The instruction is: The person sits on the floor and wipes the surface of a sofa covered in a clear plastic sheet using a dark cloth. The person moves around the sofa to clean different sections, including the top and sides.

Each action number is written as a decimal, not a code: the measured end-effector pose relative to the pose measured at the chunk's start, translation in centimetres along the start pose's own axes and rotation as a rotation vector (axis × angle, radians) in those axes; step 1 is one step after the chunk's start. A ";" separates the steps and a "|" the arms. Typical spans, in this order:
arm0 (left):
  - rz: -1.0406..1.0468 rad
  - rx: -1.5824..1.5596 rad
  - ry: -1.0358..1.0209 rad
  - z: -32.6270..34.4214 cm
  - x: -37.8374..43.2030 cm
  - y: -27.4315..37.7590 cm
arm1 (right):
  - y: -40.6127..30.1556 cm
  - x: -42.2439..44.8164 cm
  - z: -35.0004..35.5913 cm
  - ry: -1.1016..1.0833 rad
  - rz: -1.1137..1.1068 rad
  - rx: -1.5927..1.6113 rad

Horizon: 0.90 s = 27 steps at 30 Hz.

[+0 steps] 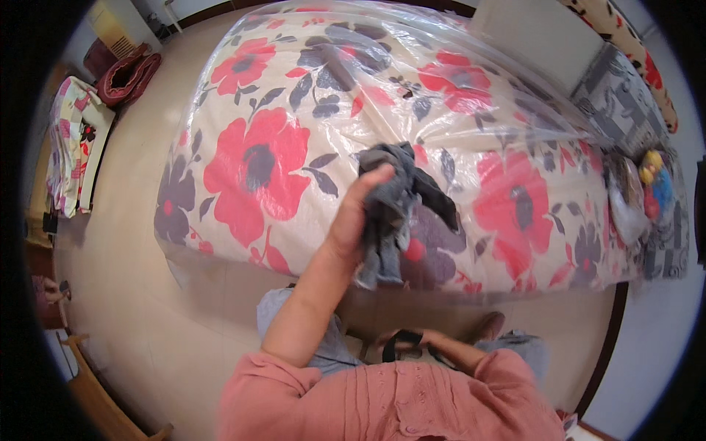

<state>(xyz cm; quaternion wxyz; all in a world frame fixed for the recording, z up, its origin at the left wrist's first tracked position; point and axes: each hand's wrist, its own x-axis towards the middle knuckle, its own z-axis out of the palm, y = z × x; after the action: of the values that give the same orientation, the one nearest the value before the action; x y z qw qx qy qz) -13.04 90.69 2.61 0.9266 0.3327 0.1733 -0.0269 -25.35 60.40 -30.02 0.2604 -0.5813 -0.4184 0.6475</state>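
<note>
My left hand (358,215) is raised over the near edge of a bed and grips a bunch of crumpled grey and black cloths (386,209). A dark piece of the bunch sticks out to the right and grey ends hang down. The bed's floral cover (336,149), with red and dark grey flowers, lies under clear plastic sheeting. Down near my lap is my right hand (405,340), blurred, with a black strip of cloth (398,344) at its fingers; its grasp on the strip is partly hidden.
A plastic bag (629,209) and a colourful toy (655,184) lie at the bed's right end beside grey patterned fabric (629,99). Rolled red mats (129,77) stand at the far left, above a cloth-covered low piece of furniture (96,149). A wooden frame (105,397) is at lower left.
</note>
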 end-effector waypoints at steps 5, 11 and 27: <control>0.073 -0.084 -0.151 -2.5 -1.8 1.6 | -20.0 -11.3 -10.9 0.312 -0.007 0.380; 0.036 -0.069 -0.210 -2.1 -3.0 1.2 | -30.1 -10.4 -15.5 1.369 -0.490 0.526; -0.128 0.444 -0.406 -3.6 -2.8 -2.9 | -31.0 -7.1 -15.7 1.603 -0.512 -0.312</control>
<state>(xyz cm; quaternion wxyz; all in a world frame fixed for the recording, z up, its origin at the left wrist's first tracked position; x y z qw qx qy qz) -17.23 90.46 -0.79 0.8434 0.5033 -0.0049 -0.1881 -13.44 74.22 0.38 0.5330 -0.7803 -0.3105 -0.1031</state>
